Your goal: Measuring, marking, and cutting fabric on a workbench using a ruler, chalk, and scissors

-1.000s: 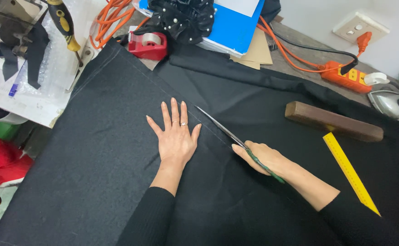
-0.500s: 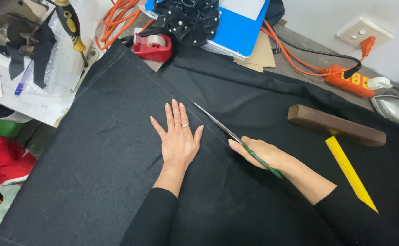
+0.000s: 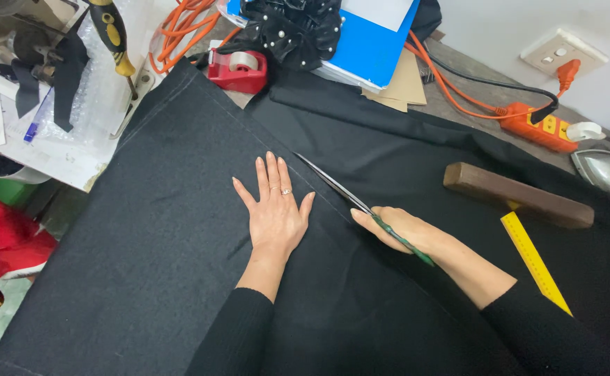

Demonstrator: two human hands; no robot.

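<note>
One sheet of black fabric (image 3: 144, 230), spread flat over nearly the whole work surface; its lower and right edges run out of frame.

One pair of scissors (image 3: 343, 191), long steel blades, green-coated handles. The blades lie along the cloth just beside the left hand, pointing toward 10 o'clock; the handles are mostly buried in the right hand, and whether the blades are parted cannot be made out.

Two hands, both of the person wearing the camera, in black sleeves. Left hand (image 3: 275, 212): fully open, palm down, fingers spread and pressed flat on the fabric, holding nothing; rings show on one finger. Right hand (image 3: 401, 231): closed around the scissor handles, at 4 o'clock from the left hand and near it. The fabric lies directly under both hands.

One dark wooden block (image 3: 517, 195), at 2 o'clock from the right hand, resting on the cloth.

One yellow ruler (image 3: 535, 263), at 3 o'clock from the right hand; its upper end is tucked under the block.

One red tape dispenser (image 3: 238, 69), at 12 o'clock, at the fabric's far edge.

One orange power strip (image 3: 538, 127), at 1 o'clock, its cable trailing off the top.

One blue folder (image 3: 371, 42), partly covered by a black beaded piece (image 3: 298, 31) whose kind is hard to tell.

One screwdriver with a yellow and black handle (image 3: 113, 38), at 11 o'clock, cut off at the top.
</note>
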